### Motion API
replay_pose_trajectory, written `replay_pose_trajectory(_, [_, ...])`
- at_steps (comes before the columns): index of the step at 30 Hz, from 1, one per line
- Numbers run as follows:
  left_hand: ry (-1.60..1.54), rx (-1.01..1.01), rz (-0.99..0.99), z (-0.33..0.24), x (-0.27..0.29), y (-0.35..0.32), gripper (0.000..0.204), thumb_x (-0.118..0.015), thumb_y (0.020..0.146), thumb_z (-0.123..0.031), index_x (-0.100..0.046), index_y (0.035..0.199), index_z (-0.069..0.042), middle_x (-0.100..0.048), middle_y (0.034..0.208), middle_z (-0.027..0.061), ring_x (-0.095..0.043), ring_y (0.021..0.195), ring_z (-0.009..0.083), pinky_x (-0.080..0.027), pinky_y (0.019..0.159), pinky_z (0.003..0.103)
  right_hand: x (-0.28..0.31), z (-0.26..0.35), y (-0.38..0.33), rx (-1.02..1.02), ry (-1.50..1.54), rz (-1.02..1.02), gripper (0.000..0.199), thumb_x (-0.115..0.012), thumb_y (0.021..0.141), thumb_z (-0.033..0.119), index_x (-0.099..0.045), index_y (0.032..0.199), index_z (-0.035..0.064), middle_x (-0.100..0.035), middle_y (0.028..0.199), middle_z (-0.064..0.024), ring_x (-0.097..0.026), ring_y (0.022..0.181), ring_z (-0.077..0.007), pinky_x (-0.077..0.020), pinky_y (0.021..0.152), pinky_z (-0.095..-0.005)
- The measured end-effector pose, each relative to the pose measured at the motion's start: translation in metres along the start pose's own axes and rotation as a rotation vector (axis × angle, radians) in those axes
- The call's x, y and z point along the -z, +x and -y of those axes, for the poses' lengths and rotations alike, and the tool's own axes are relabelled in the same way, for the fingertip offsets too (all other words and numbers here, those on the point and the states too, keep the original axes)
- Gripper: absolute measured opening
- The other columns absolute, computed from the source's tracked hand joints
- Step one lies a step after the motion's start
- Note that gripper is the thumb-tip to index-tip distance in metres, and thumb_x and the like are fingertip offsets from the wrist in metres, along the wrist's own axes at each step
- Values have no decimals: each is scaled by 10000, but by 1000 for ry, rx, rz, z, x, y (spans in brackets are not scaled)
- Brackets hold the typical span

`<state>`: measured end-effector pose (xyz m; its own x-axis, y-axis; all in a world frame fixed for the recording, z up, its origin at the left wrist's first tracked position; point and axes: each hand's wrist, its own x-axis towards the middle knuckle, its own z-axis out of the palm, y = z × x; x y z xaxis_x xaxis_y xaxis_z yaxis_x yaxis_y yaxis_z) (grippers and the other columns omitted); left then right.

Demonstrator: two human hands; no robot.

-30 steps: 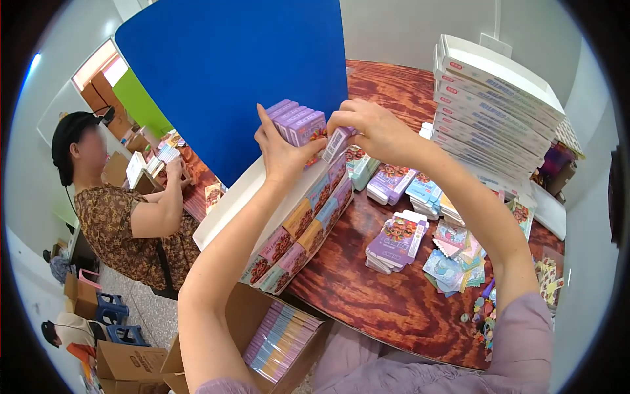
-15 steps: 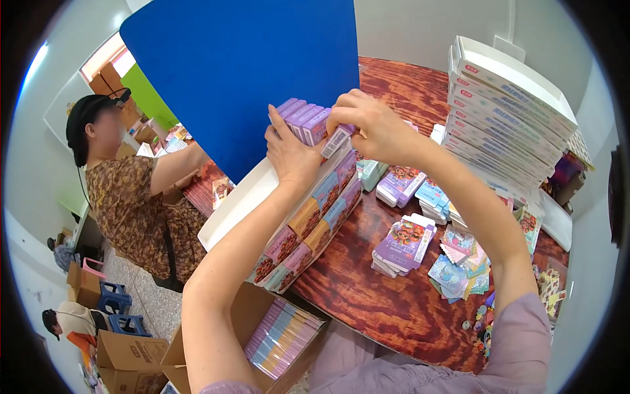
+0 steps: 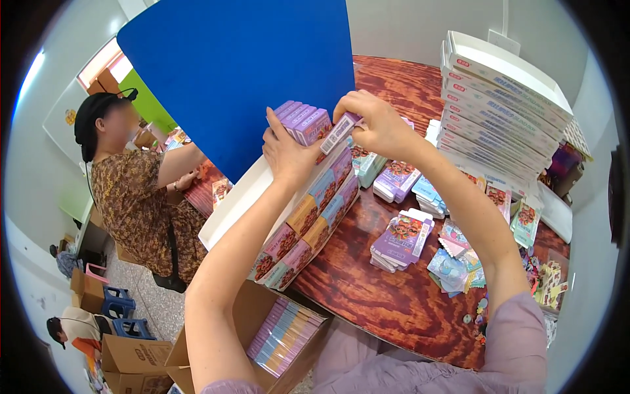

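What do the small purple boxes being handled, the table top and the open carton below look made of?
Small purple boxes: printed paperboard, slightly glossy, with crisp folded edges. Table top: reddish wood or wood-look veneer, with bold grain and a sheen; which one is unclear. Open carton: matte brown corrugated cardboard, flaps folded outward.

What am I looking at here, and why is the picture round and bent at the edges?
No machine here: a person wears a wide fisheye camera on the head, looking down, so straight edges curve. The two bare arms from below are that person's own. The left hand steadies a row of small purple boxes standing in a long display carton. The right hand pinches one more small box at the row's end. On the wooden table lie flat purple packs and a tall stack of white trays. A blue board stands behind. Another person works at the left.
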<state>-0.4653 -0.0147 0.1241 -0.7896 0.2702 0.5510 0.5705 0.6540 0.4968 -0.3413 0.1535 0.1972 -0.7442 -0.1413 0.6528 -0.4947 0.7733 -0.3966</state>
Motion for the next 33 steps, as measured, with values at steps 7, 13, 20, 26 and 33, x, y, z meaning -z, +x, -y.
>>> replay_pose_trajectory(7, [-3, 101, 126, -2, 7, 2, 1373, -847, 628, -580, 14, 1556, -48, -373, 1370, 331, -424, 1258, 441, -286, 1095, 522, -2, -11, -11, -103, 107, -72, 222, -562, 698, 5, -618, 910, 41, -588, 875, -104, -526, 888, -280, -451, 779, -381])
replay_pose_trajectory(13, [-53, 22, 18, 1, 4, -2, 1361, -822, 647, -602, 21, 1555, -39, -263, 1487, 308, -352, 1352, 441, -230, 1129, 569, -1, -18, -4, -166, 228, -43, 180, -553, 750, 2, -612, 918, 28, -576, 899, -41, -535, 914, -171, -437, 829, -320])
replay_pose_trajectory(20, [-58, 89, 235, -8, 17, 9, 1377, -806, 662, -598, 81, 1558, -44, -142, 1564, 277, -213, 1454, 439, -133, 1178, 588, -1, -32, -2, -244, 396, -73, 180, -525, 762, 11, -619, 914, 25, -576, 913, -43, -541, 916, -165, -437, 854, -314])
replay_pose_trajectory(26, [-238, 45, 568, 21, 40, 25, 1486, -869, 616, -546, 167, 1536, -8, -45, 1600, 275, -90, 1500, 406, -151, 1197, 551, -7, -29, 5, -172, 254, -45, 216, -496, 750, -31, -623, 914, 30, -577, 912, -45, -538, 916, -174, -437, 842, -324])
replay_pose_trajectory(33, [-234, -46, 445, 16, 46, 6, 1456, -923, 606, -391, 111, 1529, 58, -206, 1570, 292, -240, 1469, 387, -222, 1200, 435, -28, -10, 16, 73, -45, 5, 239, -509, 711, -71, -615, 888, 51, -568, 916, -75, -515, 943, -271, -439, 841, -391])
